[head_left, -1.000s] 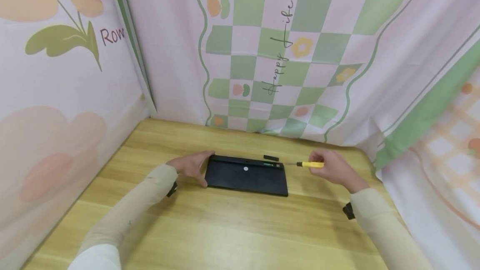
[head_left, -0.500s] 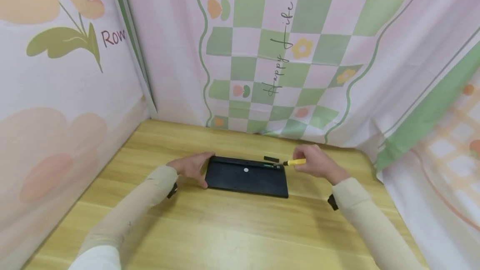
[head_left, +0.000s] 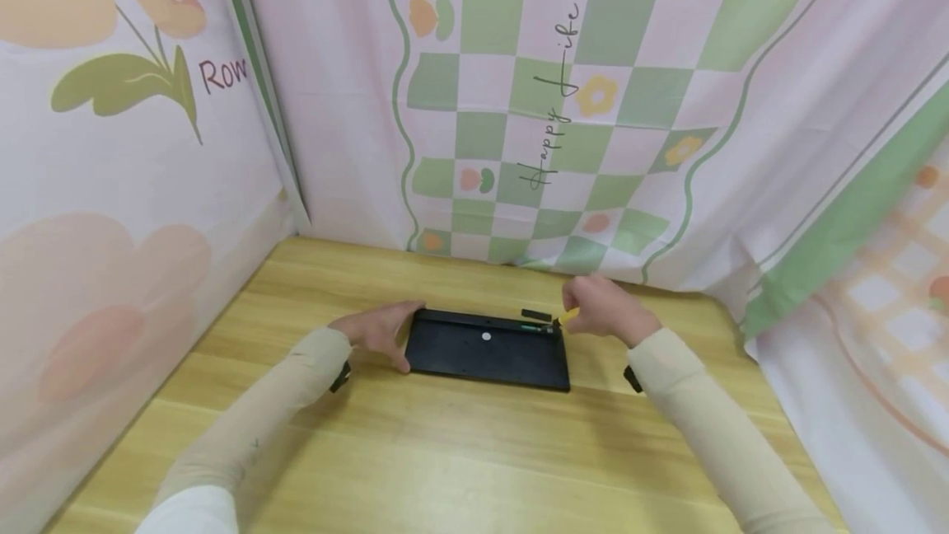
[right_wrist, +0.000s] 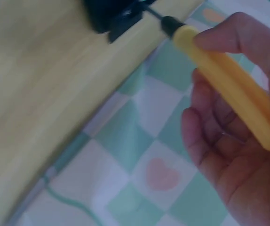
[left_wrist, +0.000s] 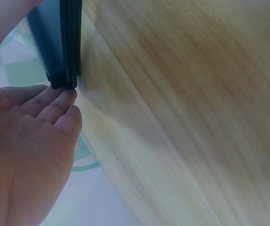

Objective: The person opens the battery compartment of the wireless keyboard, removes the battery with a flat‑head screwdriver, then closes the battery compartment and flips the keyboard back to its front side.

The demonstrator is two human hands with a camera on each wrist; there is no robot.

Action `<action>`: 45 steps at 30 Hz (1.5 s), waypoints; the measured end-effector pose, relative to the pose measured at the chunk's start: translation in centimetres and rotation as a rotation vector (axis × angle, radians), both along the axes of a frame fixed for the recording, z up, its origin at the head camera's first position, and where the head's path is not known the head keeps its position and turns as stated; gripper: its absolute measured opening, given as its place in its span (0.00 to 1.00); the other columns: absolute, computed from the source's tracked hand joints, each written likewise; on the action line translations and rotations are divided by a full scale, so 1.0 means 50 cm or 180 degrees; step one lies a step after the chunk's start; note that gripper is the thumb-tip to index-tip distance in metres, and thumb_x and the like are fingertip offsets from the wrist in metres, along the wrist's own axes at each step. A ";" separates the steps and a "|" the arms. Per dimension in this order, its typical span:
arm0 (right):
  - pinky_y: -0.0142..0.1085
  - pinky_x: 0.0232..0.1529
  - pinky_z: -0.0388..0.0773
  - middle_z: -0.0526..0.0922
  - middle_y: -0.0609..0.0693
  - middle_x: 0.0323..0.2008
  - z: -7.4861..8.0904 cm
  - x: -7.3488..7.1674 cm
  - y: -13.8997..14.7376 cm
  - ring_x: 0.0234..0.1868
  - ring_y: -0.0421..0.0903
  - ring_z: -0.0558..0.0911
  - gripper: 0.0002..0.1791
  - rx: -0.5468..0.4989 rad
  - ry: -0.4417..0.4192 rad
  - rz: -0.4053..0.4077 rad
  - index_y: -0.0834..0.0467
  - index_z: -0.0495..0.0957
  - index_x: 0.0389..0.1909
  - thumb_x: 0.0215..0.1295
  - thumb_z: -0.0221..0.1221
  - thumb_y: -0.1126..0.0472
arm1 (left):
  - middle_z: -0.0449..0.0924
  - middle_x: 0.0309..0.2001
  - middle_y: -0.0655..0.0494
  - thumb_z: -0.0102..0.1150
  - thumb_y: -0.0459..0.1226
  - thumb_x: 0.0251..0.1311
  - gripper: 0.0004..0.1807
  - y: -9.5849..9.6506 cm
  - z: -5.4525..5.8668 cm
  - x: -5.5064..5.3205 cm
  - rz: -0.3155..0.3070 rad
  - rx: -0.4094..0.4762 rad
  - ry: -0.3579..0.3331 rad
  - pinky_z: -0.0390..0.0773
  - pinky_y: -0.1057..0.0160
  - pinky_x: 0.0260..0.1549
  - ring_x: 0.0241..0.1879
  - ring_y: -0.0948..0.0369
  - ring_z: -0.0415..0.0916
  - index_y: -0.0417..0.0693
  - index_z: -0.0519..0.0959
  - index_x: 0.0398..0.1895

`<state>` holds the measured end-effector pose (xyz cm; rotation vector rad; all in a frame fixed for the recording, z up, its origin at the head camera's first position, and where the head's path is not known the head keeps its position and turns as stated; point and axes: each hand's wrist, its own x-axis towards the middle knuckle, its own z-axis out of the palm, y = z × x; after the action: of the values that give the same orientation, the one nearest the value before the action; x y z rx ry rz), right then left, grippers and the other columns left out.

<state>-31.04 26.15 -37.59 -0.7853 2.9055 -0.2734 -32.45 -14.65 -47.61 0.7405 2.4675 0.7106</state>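
Head view: a person in cream sleeves works at a light wood table [head_left: 460,452]. Near its far side lies a flat black rectangular device [head_left: 445,354], a white round sticker [head_left: 486,336] on its upper face. Along its far edge, toward the right end, is an open slot showing something green [head_left: 530,327]. Just beyond the slot, a short black strip [head_left: 536,315] lies on the table. The left hand [head_left: 376,332] is spread wide at the device's left end, thumb at the near corner and fingers at the far one. The right hand [head_left: 606,307] grips a yellow-handled screwdriver [head_left: 569,316], its tip end at the right of the slot. Behind hangs a green-and-white checked curtain [head_left: 489,130] reading "Happy Life".

Left wrist view: the left palm is turned toward the camera, its fingers extended and touching the end of the dark device, at the upper left. Wood grain fills the right side.

Right wrist view, blurred: the yellow handle slants across the palm, held by the thumb and fingers, with the other fingers loosely curled below. The thin shaft reaches the device at the top; exactly where its tip sits cannot be made out.
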 end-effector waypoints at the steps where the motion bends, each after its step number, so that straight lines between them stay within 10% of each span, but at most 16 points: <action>1: 0.36 0.29 0.58 0.62 0.46 0.23 0.005 0.000 -0.011 0.25 0.42 0.60 0.20 0.0087 -0.0031 -0.0017 0.55 0.66 0.23 0.53 0.71 0.68 | 0.43 0.87 0.41 0.86 0.46 0.49 0.71 0.000 0.000 0.000 -0.0004 -0.0003 0.0009 0.52 0.42 0.84 0.85 0.43 0.44 0.42 0.43 0.87; 10: 0.33 0.23 0.56 0.59 0.44 0.18 0.028 -0.004 -0.077 0.21 0.41 0.57 0.27 0.0666 0.0063 0.0012 0.50 0.61 0.16 0.56 0.73 0.66 | 0.44 0.87 0.42 0.85 0.47 0.49 0.71 0.002 -0.003 -0.002 -0.0016 0.0003 0.0039 0.52 0.42 0.84 0.85 0.44 0.45 0.43 0.43 0.87; 17: 0.32 0.25 0.49 0.47 0.41 0.16 0.022 -0.030 -0.047 0.20 0.40 0.47 0.36 0.0463 0.0085 0.0303 0.49 0.51 0.14 0.54 0.74 0.67 | 0.43 0.87 0.41 0.85 0.46 0.50 0.71 0.000 0.000 -0.001 -0.0003 -0.0013 0.0008 0.51 0.42 0.84 0.86 0.43 0.44 0.42 0.42 0.87; 21: 0.32 0.26 0.68 0.68 0.39 0.16 0.019 -0.049 -0.013 0.21 0.36 0.64 0.21 0.0263 0.0036 0.0449 0.53 0.72 0.13 0.54 0.73 0.68 | 0.43 0.87 0.40 0.85 0.45 0.49 0.71 -0.001 0.004 -0.001 0.0004 -0.0015 -0.0004 0.51 0.41 0.84 0.85 0.42 0.44 0.41 0.42 0.87; 25: 0.45 0.42 0.89 0.91 0.49 0.33 0.014 -0.060 0.018 0.37 0.46 0.87 0.03 0.0077 -0.0018 0.0476 0.59 0.91 0.32 0.56 0.74 0.65 | 0.43 0.86 0.40 0.85 0.45 0.49 0.71 -0.001 0.007 -0.001 -0.0001 -0.0006 -0.0002 0.51 0.41 0.84 0.85 0.42 0.45 0.40 0.42 0.86; 45: 0.37 0.38 0.87 0.92 0.44 0.31 -0.037 -0.062 0.112 0.32 0.38 0.86 0.02 -0.0517 -0.0333 0.0095 0.51 0.91 0.32 0.62 0.73 0.57 | 0.42 0.87 0.42 0.86 0.45 0.48 0.72 0.003 0.003 0.001 0.0025 0.0017 -0.0045 0.50 0.42 0.84 0.86 0.44 0.44 0.43 0.43 0.87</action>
<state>-34.15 31.75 -39.46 -0.8106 2.7978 -0.5364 -32.41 -14.51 -47.44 0.7258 2.4578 0.7233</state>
